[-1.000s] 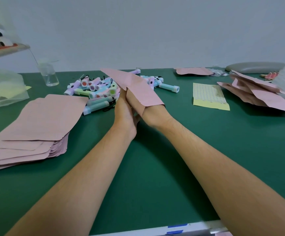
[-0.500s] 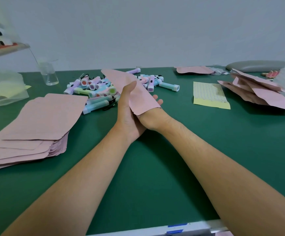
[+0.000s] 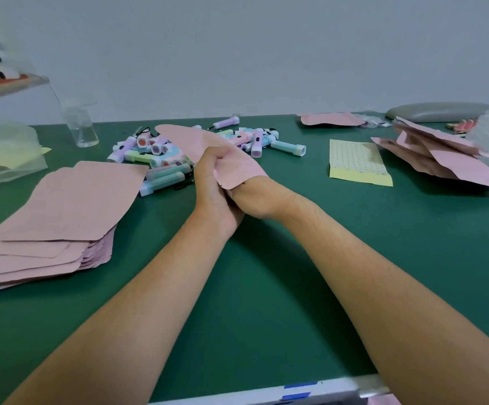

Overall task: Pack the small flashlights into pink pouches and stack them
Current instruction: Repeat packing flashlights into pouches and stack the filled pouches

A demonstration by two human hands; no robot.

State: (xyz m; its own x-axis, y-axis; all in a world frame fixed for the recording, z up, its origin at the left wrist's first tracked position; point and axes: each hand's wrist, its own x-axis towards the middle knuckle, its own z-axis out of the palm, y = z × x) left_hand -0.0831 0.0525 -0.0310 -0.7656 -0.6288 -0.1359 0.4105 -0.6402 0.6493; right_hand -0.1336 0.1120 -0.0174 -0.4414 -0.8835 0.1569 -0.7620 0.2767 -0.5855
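Firmly, the left hand (image 3: 211, 178) curls its fingers round one pink pouch (image 3: 186, 138); the right hand (image 3: 255, 197) lies under it, fingers hidden. Beyond them, one uncountable heap of flashlights (image 3: 157, 150); leftward one pouch stack (image 3: 61, 206), rightward one looser pouch pile (image 3: 442, 159). Green table (image 3: 266, 273), grey wall (image 3: 266, 54).

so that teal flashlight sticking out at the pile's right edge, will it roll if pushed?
Probably somewhat: the teal flashlight lies on its side on the flat green table, and its barrel looks round. Its wider white head would likely curve or stop the roll. Small and plastic-looking, so probably light.
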